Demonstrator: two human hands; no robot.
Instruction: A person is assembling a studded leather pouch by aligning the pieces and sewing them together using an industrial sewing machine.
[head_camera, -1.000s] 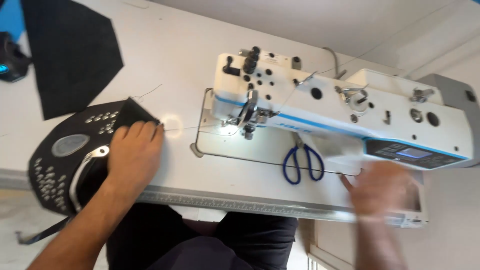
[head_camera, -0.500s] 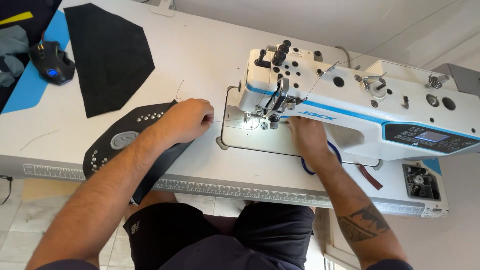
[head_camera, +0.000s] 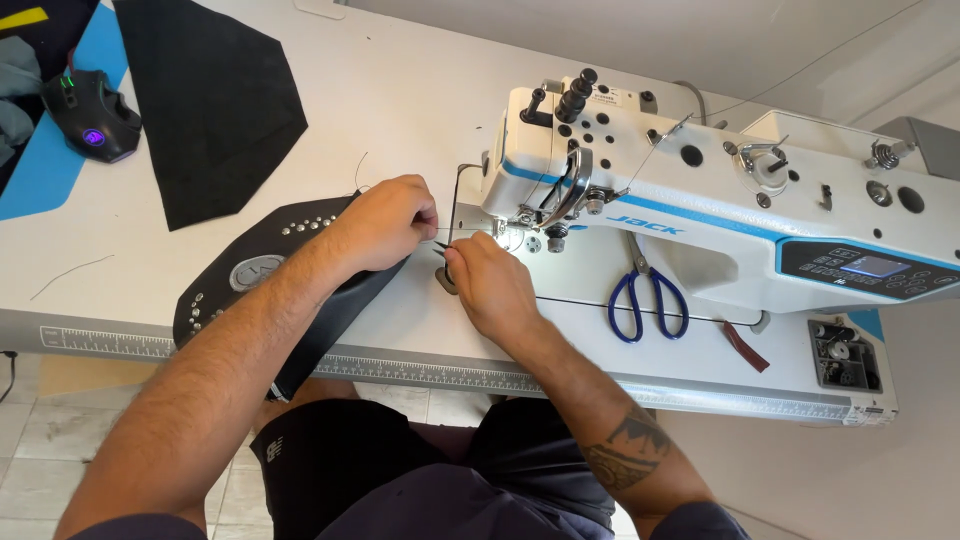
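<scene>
Head view, studded black piece (head_camera: 262, 275) under left hand (head_camera: 385, 222) (thread pinched), right hand (head_camera: 487, 283) beside

white table (head_camera: 400, 90) | sewing machine (head_camera: 720, 200) | scissors (head_camera: 650, 300) | black fabric (head_camera: 210, 110)

My one camera sits on my head and looks steeply down and forward over the white table (head_camera: 300, 120), near enough that my forearms fill the lower frame. My left hand (head_camera: 385, 222) and right hand (head_camera: 490, 285) meet at the centre. The sewing machine (head_camera: 720, 190) spreads toward 2 o'clock, the black cloth (head_camera: 210, 100) lies toward 10 o'clock, and my lap is at 6 o'clock. No second view shares this scene.
</scene>
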